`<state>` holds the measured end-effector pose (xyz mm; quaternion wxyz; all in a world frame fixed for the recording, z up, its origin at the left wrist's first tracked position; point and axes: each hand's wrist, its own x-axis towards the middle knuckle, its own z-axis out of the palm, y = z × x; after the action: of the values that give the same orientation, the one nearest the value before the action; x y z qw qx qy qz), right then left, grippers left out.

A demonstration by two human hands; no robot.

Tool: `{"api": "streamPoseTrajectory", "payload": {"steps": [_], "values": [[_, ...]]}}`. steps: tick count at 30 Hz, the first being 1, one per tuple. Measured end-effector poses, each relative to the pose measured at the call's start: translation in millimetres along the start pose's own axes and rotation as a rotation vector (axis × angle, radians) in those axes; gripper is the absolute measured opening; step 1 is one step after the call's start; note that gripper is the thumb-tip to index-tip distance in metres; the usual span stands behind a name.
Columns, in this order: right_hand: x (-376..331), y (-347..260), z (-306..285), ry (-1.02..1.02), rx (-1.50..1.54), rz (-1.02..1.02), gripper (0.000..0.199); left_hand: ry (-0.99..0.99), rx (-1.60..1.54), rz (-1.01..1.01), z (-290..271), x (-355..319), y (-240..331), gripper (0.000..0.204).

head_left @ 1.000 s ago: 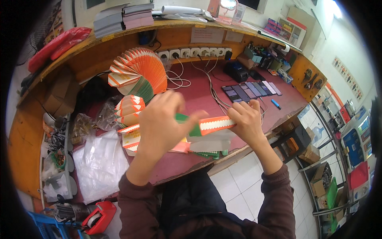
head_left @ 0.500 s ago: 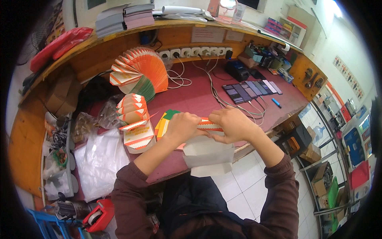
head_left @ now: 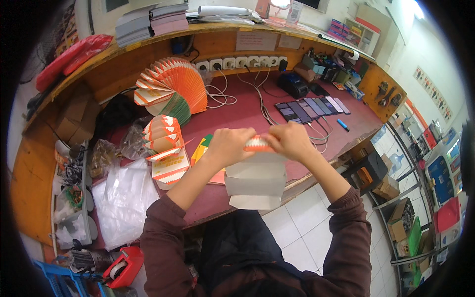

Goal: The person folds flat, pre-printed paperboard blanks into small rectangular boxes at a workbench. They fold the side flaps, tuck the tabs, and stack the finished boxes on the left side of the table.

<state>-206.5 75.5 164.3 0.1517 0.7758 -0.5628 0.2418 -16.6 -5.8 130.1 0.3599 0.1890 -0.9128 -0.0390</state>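
- Left hand (head_left: pixel 230 146) and right hand (head_left: pixel 292 142), close together, pinch an orange-and-white zigzag-edged paper strip (head_left: pixel 256 144).
- Below them: creased white paper sheet (head_left: pixel 255 184).
- Beyond left hand: orange fan-pleated paper (head_left: pixel 192 88).

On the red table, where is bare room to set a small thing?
The table is bare between paper fan, cables and left hand; a smaller patch lies right of the marker. Crowded: left end, with folded paper and plastic bags.

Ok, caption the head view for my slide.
Left hand and right hand grip orange-edged folded paper above a red desk.
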Motion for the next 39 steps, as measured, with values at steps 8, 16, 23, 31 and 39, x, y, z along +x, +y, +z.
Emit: {"api": "streamPoseTrajectory", "payload": {"steps": [8, 16, 23, 31, 39], "values": [[-69, 82, 19, -0.015, 0.012, 0.570, 0.076, -0.022, -0.711, -0.717, 25, -36, -49, 0.036], [-115, 125, 95, -0.019, 0.601, 1.070, 0.057, 0.103, -1.632, -0.976, 77, -115, -39, 0.037], [-62, 102, 79, 0.126, 0.536, 0.781, 0.036, 0.182, 0.065, -0.464, 68, -68, -29, 0.069], [-29, 47, 45, 0.126, 0.242, 0.564, 0.039, 0.109, -0.375, -0.221, 102, 31, -14, 0.044], [-26, 99, 92, -0.181, 0.409, 0.880, 0.048, 0.189, -0.006, 0.042, 126, -13, 14, 0.061]]}}
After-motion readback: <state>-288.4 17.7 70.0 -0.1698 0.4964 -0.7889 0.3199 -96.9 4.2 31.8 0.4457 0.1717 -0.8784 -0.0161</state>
